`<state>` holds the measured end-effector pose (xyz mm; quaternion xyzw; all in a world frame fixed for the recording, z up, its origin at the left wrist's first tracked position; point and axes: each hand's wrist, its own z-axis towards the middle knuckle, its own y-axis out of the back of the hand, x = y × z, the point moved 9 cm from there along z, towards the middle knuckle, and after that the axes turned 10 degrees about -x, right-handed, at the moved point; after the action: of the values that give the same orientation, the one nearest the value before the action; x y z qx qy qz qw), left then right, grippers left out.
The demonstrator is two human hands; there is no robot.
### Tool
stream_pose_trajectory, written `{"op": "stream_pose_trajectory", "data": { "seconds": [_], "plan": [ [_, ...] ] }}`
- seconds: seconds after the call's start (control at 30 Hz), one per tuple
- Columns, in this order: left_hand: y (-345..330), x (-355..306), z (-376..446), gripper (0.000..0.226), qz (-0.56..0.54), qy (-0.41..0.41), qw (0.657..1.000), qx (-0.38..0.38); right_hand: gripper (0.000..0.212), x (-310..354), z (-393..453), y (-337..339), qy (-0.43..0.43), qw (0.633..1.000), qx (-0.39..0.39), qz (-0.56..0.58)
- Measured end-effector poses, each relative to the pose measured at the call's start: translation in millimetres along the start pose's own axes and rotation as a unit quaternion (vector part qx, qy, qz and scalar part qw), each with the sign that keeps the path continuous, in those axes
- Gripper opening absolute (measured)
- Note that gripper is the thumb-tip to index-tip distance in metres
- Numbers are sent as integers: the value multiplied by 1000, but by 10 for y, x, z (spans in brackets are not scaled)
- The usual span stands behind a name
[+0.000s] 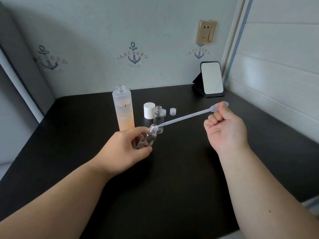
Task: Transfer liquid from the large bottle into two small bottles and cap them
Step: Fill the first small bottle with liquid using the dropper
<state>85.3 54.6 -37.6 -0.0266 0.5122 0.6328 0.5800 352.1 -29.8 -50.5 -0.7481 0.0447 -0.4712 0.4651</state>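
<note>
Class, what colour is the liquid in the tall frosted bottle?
Pale orange, in the tall frosted plastic bottle; head view.

I see a matt black table [172, 169] with a smooth finish. The large bottle [123, 109] looks frosted and translucent; both small bottles [146, 139] [158, 118] are clear, glossy plastic. The pipette [186, 116] is cloudy, soft-looking plastic, the white cap [149, 110] matt, the mirror [211, 78] glossy.

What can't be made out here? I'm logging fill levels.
Head view only:
- Held bottle: lower part hidden by left hand; liquid inside unclear.
- Pipette: contents too faint; bulb partly hidden by right hand.
- One small cap: partly behind the standing small bottle.
</note>
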Motion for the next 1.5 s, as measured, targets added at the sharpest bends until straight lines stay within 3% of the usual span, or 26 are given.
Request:
{"op": "stream_pose_trajectory", "data": {
  "seconds": [0.33, 0.7, 0.83, 0.93, 1.03, 1.1, 1.3, 1.5],
  "plan": [
    [-3, -16, 3, 35, 14, 19, 1000, -2, 38, -41, 36, 47, -16, 1000, -11, 16],
    [-101, 9, 29, 51, 45, 27, 998, 34, 32, -73, 44, 22, -34, 999, 1, 30],
    [123, -23, 6, 42, -26, 8, 998, -54, 31, -75, 43, 35, -39, 998, -8, 42],
    [356, 64, -28, 32, -103, 37, 980, -167, 32, -71, 32, 32, -38, 998, -9, 44],
    [562, 187, -78, 23, -97, 86, 950, -285, 30, -71, 19, 27, -37, 998, -8, 41],
    [622, 280, -70, 32, -81, 122, 937, -317, 25, -70, 14, 16, -39, 998, -3, 40],
    [373, 557, 78, 76, -68, 199, 953, -220, 17, -84, 16, 7, -43, 998, 0, 37],
    [312, 592, 110, 45, -12, 194, 961, -195, 30, -91, 28, -21, -33, 999, 21, 18]
  ]
}}
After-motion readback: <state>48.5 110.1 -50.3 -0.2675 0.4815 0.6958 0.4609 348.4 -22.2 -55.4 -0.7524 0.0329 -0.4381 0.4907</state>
